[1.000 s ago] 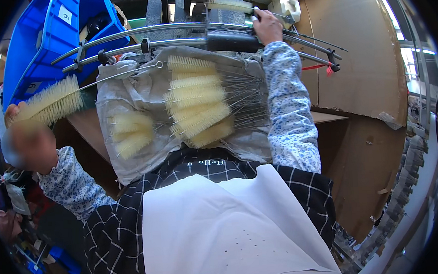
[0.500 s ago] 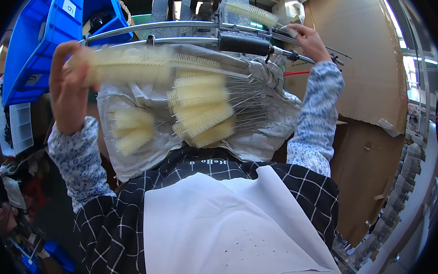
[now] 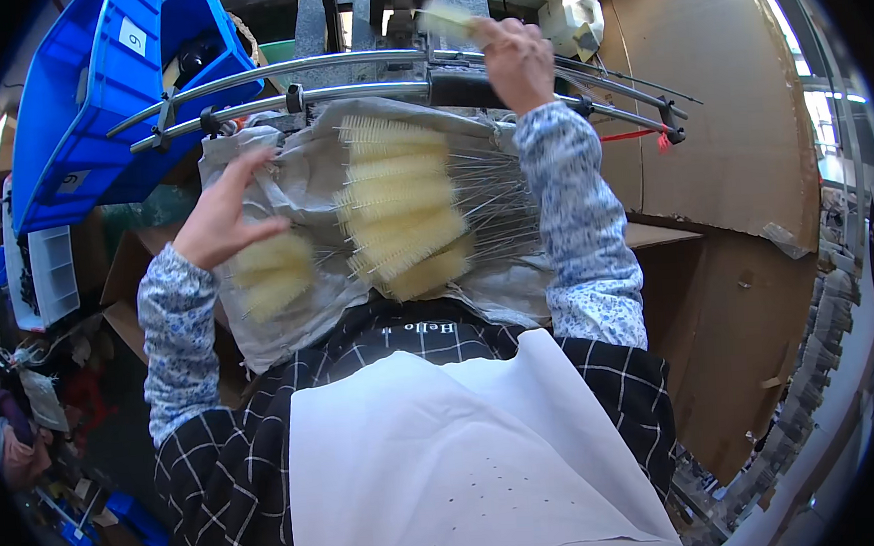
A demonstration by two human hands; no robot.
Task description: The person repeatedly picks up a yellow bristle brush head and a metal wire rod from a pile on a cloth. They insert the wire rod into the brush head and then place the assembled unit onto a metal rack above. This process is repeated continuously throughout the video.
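Note:
My left hand (image 3: 231, 208) is open, thumb and fingers apart, above the left side of a grey cloth (image 3: 297, 186); nothing is in it. Just below its thumb lies a small heap of pale yellow bristle brushes (image 3: 275, 268). A larger pile of the same bristle brushes (image 3: 398, 200) lies in the middle of the cloth, with thin wire stems (image 3: 497, 194) pointing right. Over the metal rails, my right hand (image 3: 519, 63) is closed on a yellow bristle brush (image 3: 446, 18), whose head sticks out to the left and is blurred.
Bent metal rails (image 3: 344, 60) run across beyond the cloth, in front of a machine (image 3: 381, 16). Blue bins (image 3: 81, 105) stand at the far left, with a clear plastic organizer (image 3: 55, 271) below them. Cardboard (image 3: 707, 106) forms a wall on the right.
My left hand has let go of a bristle brush and moved down and right, opening. My right hand has moved left along the rails to the brush there.

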